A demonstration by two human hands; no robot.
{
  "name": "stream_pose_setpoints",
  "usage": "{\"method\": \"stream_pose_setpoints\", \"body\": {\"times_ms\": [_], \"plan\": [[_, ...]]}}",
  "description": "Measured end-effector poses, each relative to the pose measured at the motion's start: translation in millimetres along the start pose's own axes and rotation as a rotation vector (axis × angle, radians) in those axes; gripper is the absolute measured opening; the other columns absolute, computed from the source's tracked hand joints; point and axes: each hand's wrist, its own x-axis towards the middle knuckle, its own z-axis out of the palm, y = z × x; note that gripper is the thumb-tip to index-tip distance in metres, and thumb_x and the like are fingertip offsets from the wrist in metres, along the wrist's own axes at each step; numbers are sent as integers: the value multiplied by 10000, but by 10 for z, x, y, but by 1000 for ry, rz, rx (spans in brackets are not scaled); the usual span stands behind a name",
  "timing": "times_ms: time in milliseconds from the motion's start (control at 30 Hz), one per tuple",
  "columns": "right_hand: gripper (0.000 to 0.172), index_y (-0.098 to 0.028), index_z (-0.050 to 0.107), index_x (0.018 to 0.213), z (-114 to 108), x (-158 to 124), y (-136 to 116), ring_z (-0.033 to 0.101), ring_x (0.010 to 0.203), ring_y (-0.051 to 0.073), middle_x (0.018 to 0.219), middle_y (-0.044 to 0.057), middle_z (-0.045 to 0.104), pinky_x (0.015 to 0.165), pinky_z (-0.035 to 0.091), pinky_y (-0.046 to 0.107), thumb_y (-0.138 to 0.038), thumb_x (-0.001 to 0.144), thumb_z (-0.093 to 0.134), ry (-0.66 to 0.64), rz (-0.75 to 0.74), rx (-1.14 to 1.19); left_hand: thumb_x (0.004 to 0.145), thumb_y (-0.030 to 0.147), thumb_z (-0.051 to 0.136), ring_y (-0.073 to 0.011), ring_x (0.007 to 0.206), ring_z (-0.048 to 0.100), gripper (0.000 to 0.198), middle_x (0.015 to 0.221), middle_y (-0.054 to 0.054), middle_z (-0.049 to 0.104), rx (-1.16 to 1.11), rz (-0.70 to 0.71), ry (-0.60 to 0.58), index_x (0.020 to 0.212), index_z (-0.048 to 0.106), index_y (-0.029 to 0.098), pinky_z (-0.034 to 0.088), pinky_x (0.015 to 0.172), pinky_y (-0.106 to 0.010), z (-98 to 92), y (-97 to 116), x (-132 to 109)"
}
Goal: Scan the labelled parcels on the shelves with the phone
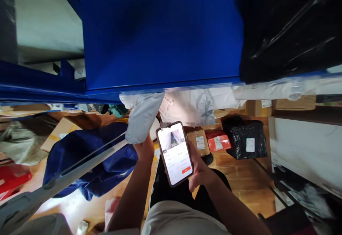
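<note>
Held upright in front of the body, a phone point(175, 156) shows a lit screen with a picture at its top and a red button low down. My right hand point(198, 167) is closed round the phone's right side. To the left of it, my left hand point(145, 149) grips the lower end of a pale grey-white plastic parcel point(144, 115); its fingers are mostly hidden behind the parcel. The parcel leans up to the right, its top by the blue shelf edge. Other white parcels point(187, 105) lie just under the shelf, behind the phone.
A blue metal shelf point(160, 32) spans the top, with a large black plastic-wrapped item point(291, 28) at right. Below are a brown parcel point(200, 142), a red parcel point(218, 140), a black parcel point(245, 139), and a dark blue bag point(91, 156) with a pale pole point(80, 165) across it.
</note>
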Motion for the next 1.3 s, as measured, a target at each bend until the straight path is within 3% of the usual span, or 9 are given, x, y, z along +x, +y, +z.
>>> {"method": "stream_pose_setpoints", "body": {"times_ms": [133, 233, 300, 433, 567, 667, 800, 1167, 1300], "plan": [[1107, -431, 225, 1538, 170, 98, -33, 475, 1408, 371, 1625, 113, 314, 1081, 454, 583, -449, 672, 915, -134, 33, 85, 794, 632, 685, -300, 1175, 638, 517, 1156, -152, 716, -80, -39, 165, 1012, 671, 163, 481, 1081, -425, 153, -42, 106], [916, -408, 215, 1562, 227, 153, -56, 416, 1456, 334, 1643, 97, 300, 1132, 412, 547, -520, 833, 759, -121, -32, -22, 865, 594, 633, -283, 1219, 616, 492, 1172, -138, 715, -95, 8, 119, 1062, 693, 148, 488, 1074, -387, 182, 85, 237], [879, -382, 189, 1578, 238, 190, -50, 378, 1479, 323, 1644, 102, 306, 1157, 382, 543, -586, 876, 678, -89, -58, -84, 895, 566, 618, -276, 1244, 605, 471, 1176, -133, 716, -126, 27, 80, 1080, 709, 142, 461, 1107, -390, 172, 173, 280], [849, -363, 189, 1588, 270, 243, -63, 347, 1496, 313, 1653, 94, 289, 1177, 361, 536, -649, 901, 598, -47, -82, -132, 869, 549, 673, -270, 1201, 628, 423, 1134, -117, 730, -175, 30, 42, 988, 738, 148, 431, 1128, -397, 153, 249, 275], [886, -359, 138, 1609, 324, 260, -126, 346, 1501, 289, 1606, 93, 385, 1177, 378, 501, -648, 906, 593, -23, -61, -137, 793, 585, 736, -272, 1113, 658, 465, 1092, -118, 735, -201, -13, 96, 931, 737, 141, 471, 1068, -392, 152, 240, 262], [894, -334, 124, 1619, 337, 262, -143, 386, 1480, 280, 1555, 110, 461, 1172, 390, 487, -640, 916, 584, -19, -44, -149, 818, 585, 714, -259, 1070, 668, 472, 1106, -120, 735, -186, -11, 71, 963, 746, 138, 491, 1034, -382, 143, 214, 266], [886, -311, 136, 1622, 323, 262, -131, 417, 1463, 279, 1536, 117, 490, 1177, 388, 479, -638, 924, 573, -24, -46, -165, 840, 575, 704, -259, 1132, 658, 459, 1155, -103, 729, -159, 22, 57, 1034, 747, 161, 481, 1060, -376, 122, 165, 277], [873, -341, 112, 1623, 301, 249, -149, 336, 1522, 251, 1591, 104, 434, 1216, 341, 471, -617, 936, 575, -4, -23, -114, 843, 512, 731, -270, 1244, 603, 414, 1210, -106, 711, -183, 48, 61, 1078, 748, 172, 428, 1130, -399, 129, 161, 294], [867, -333, 146, 1616, 295, 253, -139, 344, 1517, 263, 1584, 115, 440, 1201, 363, 485, -635, 925, 574, 1, 9, -114, 844, 555, 713, -272, 1231, 612, 450, 1208, -98, 709, -163, 33, 58, 1074, 739, 170, 471, 1084, -375, 133, 171, 290]]}}
